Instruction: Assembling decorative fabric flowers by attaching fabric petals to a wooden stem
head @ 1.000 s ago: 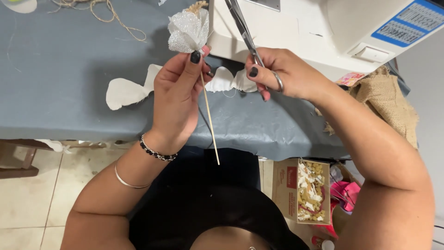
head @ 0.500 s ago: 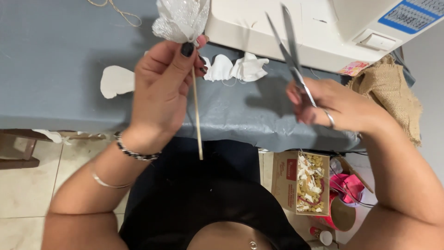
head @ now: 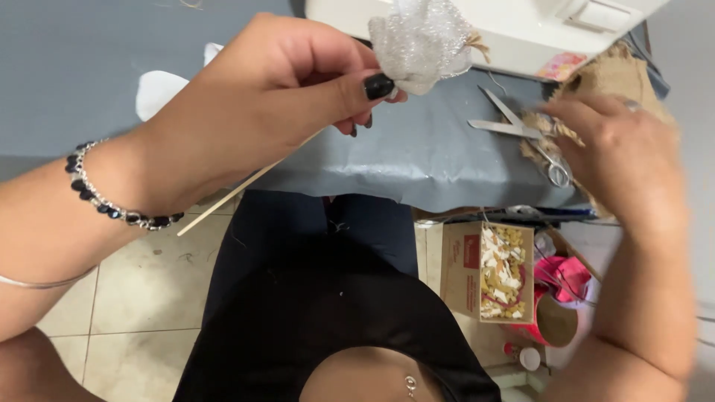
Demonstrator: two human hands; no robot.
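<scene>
Fabric flower (head: 421, 45) on wooden stick (head: 231, 195) pinched in left hand (head: 275, 97); right hand (head: 618, 149) blurred near scissors (head: 514, 128) at tabletop (head: 402, 160) right edge, grip unclear.

You get bright, even overhead light, soft shadows on the tabletop (head: 89, 67). Your right hand (head: 618, 149) at 3 o'clock is motion-blurred; left hand (head: 268, 97) sharp. Mild glare at 12 o'clock.

A grey-covered table (head: 417, 160) carries open scissors (head: 514, 128) just beside the right grip, burlap (head: 611, 74), a white sewing machine (head: 521, 26), and white cutouts (head: 156, 89) behind the left grip.
</scene>
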